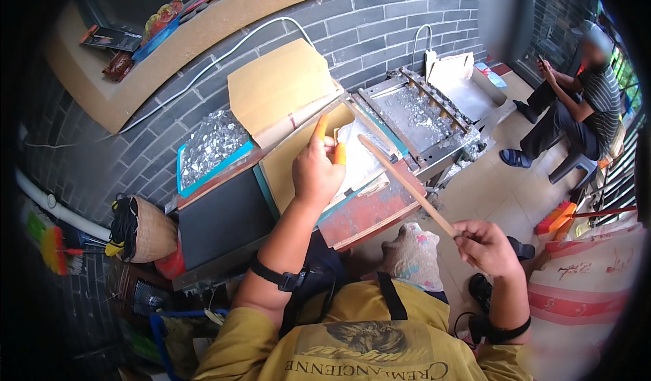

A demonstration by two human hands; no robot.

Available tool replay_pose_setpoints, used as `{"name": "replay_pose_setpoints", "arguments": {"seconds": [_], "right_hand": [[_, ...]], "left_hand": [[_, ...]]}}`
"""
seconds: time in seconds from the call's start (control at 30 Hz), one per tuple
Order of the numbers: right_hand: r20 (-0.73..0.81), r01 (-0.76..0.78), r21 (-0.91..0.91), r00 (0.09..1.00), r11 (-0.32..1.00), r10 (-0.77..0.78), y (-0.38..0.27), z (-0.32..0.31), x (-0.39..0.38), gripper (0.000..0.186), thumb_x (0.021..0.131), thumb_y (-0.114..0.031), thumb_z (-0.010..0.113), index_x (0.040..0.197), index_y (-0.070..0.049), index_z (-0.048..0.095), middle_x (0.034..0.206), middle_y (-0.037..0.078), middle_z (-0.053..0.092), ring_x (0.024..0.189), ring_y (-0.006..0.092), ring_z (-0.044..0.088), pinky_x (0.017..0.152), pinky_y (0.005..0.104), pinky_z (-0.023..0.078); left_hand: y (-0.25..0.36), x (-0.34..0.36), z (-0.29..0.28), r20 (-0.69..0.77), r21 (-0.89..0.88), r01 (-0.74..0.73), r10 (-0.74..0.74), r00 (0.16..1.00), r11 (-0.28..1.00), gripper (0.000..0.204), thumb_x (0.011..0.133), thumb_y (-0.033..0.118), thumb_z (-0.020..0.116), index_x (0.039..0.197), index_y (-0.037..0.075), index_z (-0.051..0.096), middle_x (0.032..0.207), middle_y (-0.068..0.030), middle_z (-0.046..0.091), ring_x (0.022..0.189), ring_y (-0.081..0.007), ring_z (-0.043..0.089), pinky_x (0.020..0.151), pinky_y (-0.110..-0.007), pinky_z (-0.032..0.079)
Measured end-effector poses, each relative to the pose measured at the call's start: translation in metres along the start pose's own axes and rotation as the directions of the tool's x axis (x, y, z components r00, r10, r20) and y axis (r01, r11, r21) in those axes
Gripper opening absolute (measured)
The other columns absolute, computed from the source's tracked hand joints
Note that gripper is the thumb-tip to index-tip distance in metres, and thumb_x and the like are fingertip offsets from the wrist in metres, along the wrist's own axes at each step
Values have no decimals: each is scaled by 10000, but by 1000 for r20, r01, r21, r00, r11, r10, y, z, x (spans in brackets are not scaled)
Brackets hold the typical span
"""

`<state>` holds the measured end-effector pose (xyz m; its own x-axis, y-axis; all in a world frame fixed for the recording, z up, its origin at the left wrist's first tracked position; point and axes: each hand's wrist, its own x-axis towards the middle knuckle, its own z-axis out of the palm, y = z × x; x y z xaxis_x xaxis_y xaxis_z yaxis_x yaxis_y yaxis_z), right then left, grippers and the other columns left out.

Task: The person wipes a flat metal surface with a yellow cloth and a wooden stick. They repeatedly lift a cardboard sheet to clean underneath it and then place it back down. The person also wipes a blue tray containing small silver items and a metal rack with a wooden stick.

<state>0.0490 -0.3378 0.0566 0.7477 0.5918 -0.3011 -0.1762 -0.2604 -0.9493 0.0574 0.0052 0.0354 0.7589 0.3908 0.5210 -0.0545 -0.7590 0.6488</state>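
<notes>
My right hand grips the near end of a long, flat wooden stick. Its far tip lies over a stack of thin whitish sheets. Orange finger covers sit on the index finger and thumb of my left hand, which are stretched apart at the left edge of these sheets. I see nothing held between them; the other fingers are partly hidden. Brown paper lies under and beside the left hand. Under the sheets is a reddish-brown worn board.
A blue-rimmed tray of silvery flakes and a large brown paper stack stand behind. Right of them is a metal tray with silvery scraps. A woven basket stands left. A person sits on a stool at the right.
</notes>
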Motion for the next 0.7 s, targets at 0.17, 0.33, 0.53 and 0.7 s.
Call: {"name": "replay_pose_setpoints", "arguments": {"seconds": [0.17, 0.33, 0.53, 0.7], "right_hand": [[-35, 73, -22, 997, 997, -74, 1, 25, 41, 217, 898, -67, 563, 1091, 11, 624, 622, -16, 549, 471, 40, 454, 433, 214, 361], [-52, 153, -38, 987, 987, -155, 3, 35, 59, 202, 893, -49, 565, 1078, -1, 630, 635, -6, 550, 508, 52, 473, 468, 238, 391], [-56, 329, -401, 923, 855, -381, 1, 56, 51, 244, 854, -44, 595, 1095, -13, 616, 575, 100, 527, 505, 138, 519, 505, 307, 441], [30, 356, -504, 918, 787, -396, -11, 68, 23, 233, 832, -39, 622, 1064, -19, 639, 620, 156, 563, 498, 174, 491, 510, 312, 438]], "left_hand": [[-10, 3, 4, 125, -206, -58, 85, 988, 977, 513, 852, 127, 663, 1323, 42, 476, 1074, -143, 655, 1017, -238, 636, 861, -340, 502], [-33, 23, 5, 303, -594, 353, -205, 931, 723, 351, 929, 111, 560, 1257, -4, 511, 1112, -145, 625, 1027, -235, 622, 865, -322, 503], [-56, 37, 7, 518, -704, 683, -519, 680, 192, 305, 953, 213, 522, 1169, 0, 546, 1102, -148, 618, 984, -238, 633, 836, -352, 525], [-55, 33, -1, 419, -726, 630, -550, 722, 274, 222, 909, 186, 574, 1088, 57, 586, 1018, -95, 634, 901, -197, 635, 803, -348, 524]]}}
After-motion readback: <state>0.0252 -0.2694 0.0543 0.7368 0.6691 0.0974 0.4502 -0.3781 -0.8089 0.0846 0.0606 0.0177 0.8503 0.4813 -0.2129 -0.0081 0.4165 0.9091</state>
